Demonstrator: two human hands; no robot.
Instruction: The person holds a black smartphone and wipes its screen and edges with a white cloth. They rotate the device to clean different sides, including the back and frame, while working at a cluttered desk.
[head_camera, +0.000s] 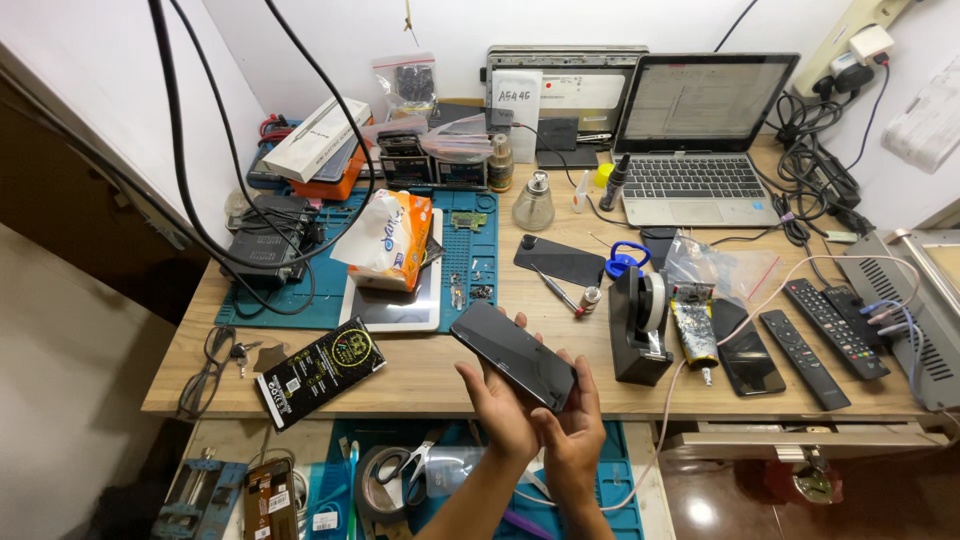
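Observation:
A black smartphone (512, 355) is held flat, screen up, over the front edge of the wooden desk (420, 375). My left hand (498, 403) supports it from below, fingers spread under its near side. Beside it, my right hand (574, 432) grips the phone's near right corner. Both forearms come up from the bottom middle of the head view.
A tape dispenser (640, 325), a second phone (748, 360), two remotes (805, 358) and a laptop (690, 140) are on the right. A tissue pack (388, 238) on a tablet, a blue mat (470, 240) and a black packet (318, 370) lie left. An open drawer (330, 480) is below.

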